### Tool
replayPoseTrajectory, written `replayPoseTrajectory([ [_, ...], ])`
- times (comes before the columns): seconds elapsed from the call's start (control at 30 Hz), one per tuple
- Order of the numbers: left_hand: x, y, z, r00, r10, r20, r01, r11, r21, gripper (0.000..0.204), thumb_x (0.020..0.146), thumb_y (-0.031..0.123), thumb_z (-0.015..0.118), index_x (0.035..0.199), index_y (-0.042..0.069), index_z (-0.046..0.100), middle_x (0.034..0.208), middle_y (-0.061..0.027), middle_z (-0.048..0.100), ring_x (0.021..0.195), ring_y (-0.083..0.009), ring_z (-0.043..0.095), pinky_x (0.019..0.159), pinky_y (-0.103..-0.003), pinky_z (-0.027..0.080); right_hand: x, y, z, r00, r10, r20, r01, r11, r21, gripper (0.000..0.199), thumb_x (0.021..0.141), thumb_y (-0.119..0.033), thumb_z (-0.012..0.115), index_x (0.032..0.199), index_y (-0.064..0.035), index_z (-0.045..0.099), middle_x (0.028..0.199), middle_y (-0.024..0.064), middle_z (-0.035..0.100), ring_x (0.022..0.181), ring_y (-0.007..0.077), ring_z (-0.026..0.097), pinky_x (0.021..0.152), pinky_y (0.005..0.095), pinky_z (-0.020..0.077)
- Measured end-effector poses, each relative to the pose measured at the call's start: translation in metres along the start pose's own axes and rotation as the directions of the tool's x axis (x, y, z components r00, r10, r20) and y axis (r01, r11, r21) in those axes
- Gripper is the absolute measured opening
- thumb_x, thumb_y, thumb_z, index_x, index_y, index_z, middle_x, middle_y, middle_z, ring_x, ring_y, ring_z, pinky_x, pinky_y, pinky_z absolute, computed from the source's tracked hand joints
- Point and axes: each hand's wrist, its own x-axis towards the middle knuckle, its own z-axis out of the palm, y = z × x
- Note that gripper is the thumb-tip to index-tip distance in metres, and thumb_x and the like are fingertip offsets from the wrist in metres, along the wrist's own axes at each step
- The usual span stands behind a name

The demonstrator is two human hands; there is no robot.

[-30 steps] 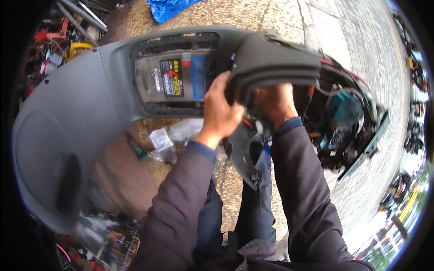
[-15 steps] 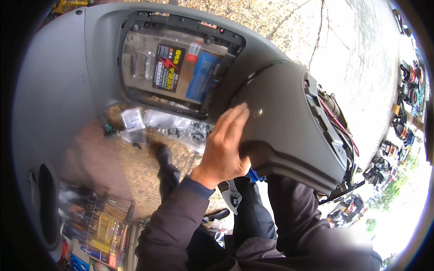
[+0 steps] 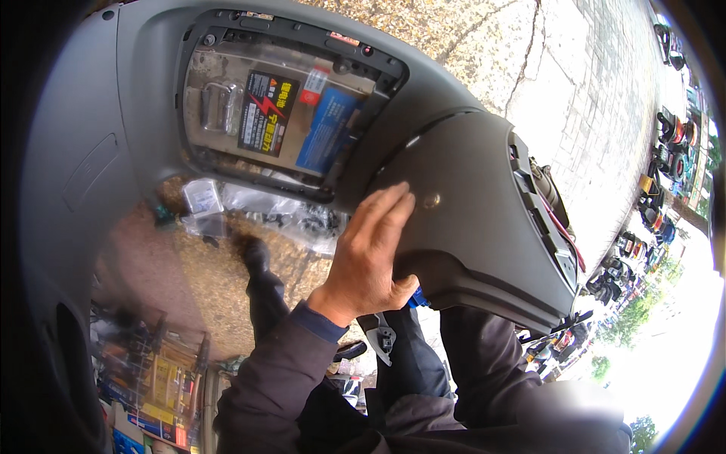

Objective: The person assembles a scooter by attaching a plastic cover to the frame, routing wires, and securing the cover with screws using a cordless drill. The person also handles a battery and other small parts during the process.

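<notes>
My left hand [image 3: 370, 242] lies against a dark grey scooter body panel [image 3: 476, 219]. Its fingers stretch flat over the panel's side, and the thumb rests by the lower edge. Close to that thumb shows a small blue part [image 3: 418, 296], too hidden to name. The right sleeve [image 3: 484, 352] runs up beneath the panel, which covers my right hand. Beside the panel, the scooter's floorboard has a framed opening [image 3: 261, 185] with a metal battery box [image 3: 215, 140] inside, bearing a handle and labels. Red wiring [image 3: 566, 223] shows past the panel's far-right edge.
Clear plastic bags [image 3: 283, 219] with small parts lie on the stony ground beyond the scooter. The grey front shield [image 3: 68, 166] rises at left. A rack of coloured boxes [image 3: 162, 386] stands lower left. Several parked scooters [image 3: 673, 144] line the right side.
The view has shifted slightly, so the scooter sits a little further left. Less of the red wiring shows beyond the panel edge. My left hand keeps its place on the panel.
</notes>
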Motion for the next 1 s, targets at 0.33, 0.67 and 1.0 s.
replayPoseTrajectory([
  [0.33, 0.03, -0.029, -0.046, 0.877, -0.338, 0.341, 0.479, 0.659, -0.579, 0.084, 0.072, 0.038, 0.067, 0.142, -0.002, 0.041, 0.147, -0.0188, 0.04, 0.138, -0.0305, 0.037, 0.113, -0.042, 0.027, -0.014, -0.013, 0.004, 1.0, -0.02, 0.023, 0.023, 0.991, -0.134, 0.034, 0.089, -0.021, 0.063, 0.118, -0.0031, 0.06, 0.115, 0.0117, 0.064, 0.106, 0.0259, 0.06, 0.092, 0.0392, 0.048],
  [0.67, 0.049, -0.059, 0.022, 0.943, -0.332, 0.012, 0.332, 0.943, 0.007, 0.065, 0.094, 0.043, 0.05, 0.133, -0.01, 0.048, 0.14, -0.0218, 0.039, 0.131, -0.0362, 0.038, 0.111, -0.039, 0.029, -0.023, -0.02, 0.003, 0.998, -0.039, 0.047, 0.048, 0.975, -0.217, 0.034, 0.087, -0.02, 0.066, 0.115, -0.0024, 0.062, 0.113, 0.0117, 0.065, 0.104, 0.0256, 0.061, 0.09, 0.0384, 0.049],
  [1.0, 0.046, -0.055, 0.015, 0.929, -0.361, 0.083, 0.363, 0.932, -0.015, 0.063, 0.097, 0.044, 0.045, 0.134, -0.007, 0.049, 0.148, -0.0234, 0.036, 0.138, -0.037, 0.035, 0.113, -0.038, 0.027, -0.038, -0.039, -0.002, 0.995, -0.067, 0.076, 0.086, 0.956, -0.28, 0.034, 0.084, -0.018, 0.069, 0.113, -0.0017, 0.064, 0.11, 0.0116, 0.066, 0.102, 0.0253, 0.062, 0.089, 0.0376, 0.05],
])
